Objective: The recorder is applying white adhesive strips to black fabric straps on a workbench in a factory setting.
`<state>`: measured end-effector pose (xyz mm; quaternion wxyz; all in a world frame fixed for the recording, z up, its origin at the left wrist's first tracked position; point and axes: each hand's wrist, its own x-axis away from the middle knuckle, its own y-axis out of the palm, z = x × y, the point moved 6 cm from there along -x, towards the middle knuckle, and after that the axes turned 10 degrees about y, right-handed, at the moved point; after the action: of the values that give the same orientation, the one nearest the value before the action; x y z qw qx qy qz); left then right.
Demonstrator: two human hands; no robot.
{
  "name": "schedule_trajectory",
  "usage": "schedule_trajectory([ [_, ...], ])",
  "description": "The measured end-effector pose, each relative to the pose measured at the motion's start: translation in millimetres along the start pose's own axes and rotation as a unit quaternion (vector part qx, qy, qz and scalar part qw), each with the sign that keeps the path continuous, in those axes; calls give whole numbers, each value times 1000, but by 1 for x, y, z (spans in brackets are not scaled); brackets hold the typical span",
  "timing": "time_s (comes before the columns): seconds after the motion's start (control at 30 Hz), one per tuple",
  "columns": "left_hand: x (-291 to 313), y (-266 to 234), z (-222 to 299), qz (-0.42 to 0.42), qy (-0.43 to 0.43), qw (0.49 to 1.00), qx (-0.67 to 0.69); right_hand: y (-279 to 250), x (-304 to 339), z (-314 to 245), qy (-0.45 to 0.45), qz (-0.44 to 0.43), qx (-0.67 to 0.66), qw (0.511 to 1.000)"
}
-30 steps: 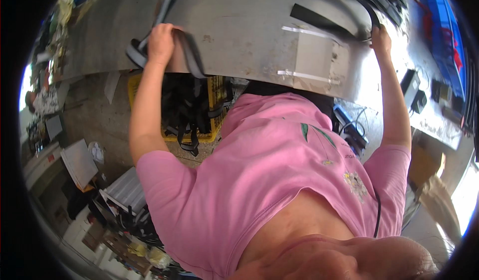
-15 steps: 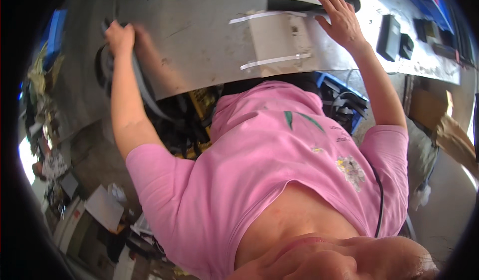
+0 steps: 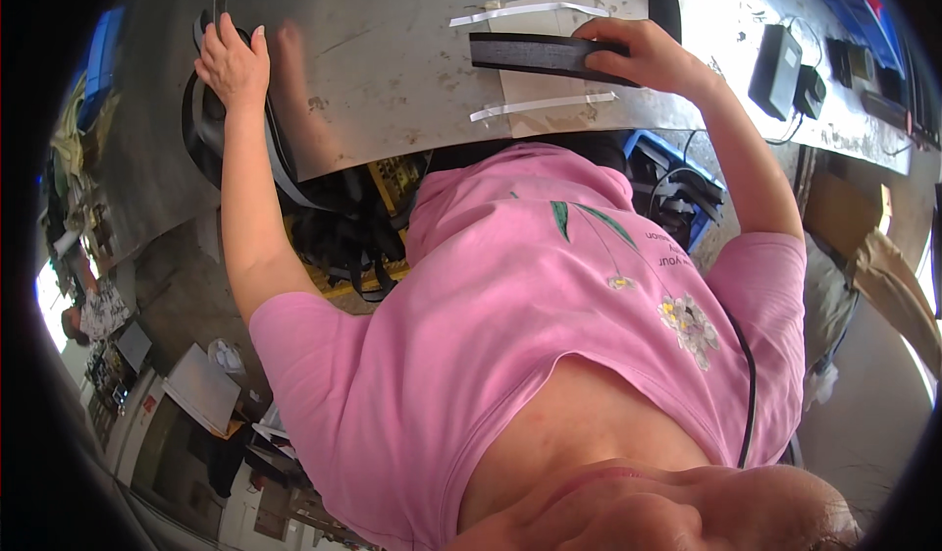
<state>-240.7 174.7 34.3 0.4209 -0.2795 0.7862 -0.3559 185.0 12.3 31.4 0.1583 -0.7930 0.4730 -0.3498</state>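
My right hand [image 3: 643,55] grips a flat black rubber-like strip [image 3: 530,55] near its right part, thumb on top. The strip lies across a pale sheet [image 3: 545,95] on the metal table, between two white tape strips, and a bent black length [image 3: 664,1] rises behind my hand. My left hand [image 3: 234,63] is open, fingers stretched out, at the table's left side. Beside and under it, black strips [image 3: 201,149] curve over the table edge and hang down. Whether my left palm touches them is hidden.
On the metal table [image 3: 383,80], a black box-shaped adapter [image 3: 777,70] with a cable lies at the right. Blue bins [image 3: 834,1] stand at the far right. Below the front edge are a blue crate [image 3: 677,163] of black parts and a yellow crate [image 3: 392,183] with black strips.
My right hand has come nearer and turned, now gripping the black strip, whose end has been pulled over the pale sheet. My left hand has gone from closed to open, slightly farther away.
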Motion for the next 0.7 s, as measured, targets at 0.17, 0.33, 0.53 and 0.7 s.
schedule_trajectory([
  [0.17, -14, -36, 80, 66, 30, 979, 190, 7, -4, 24, 62, 70, 160, 983],
  [0.33, 18, -122, 245, 11, 170, 889, 425, 10, -10, 29, 60, 82, 193, 976],
  [0.53, 36, -133, 315, -106, 170, 870, 451, 7, -13, 25, 62, 78, 204, 974],
  [0.7, 35, -133, 317, -106, 179, 883, 421, 4, -13, 25, 41, 93, 193, 976],
])
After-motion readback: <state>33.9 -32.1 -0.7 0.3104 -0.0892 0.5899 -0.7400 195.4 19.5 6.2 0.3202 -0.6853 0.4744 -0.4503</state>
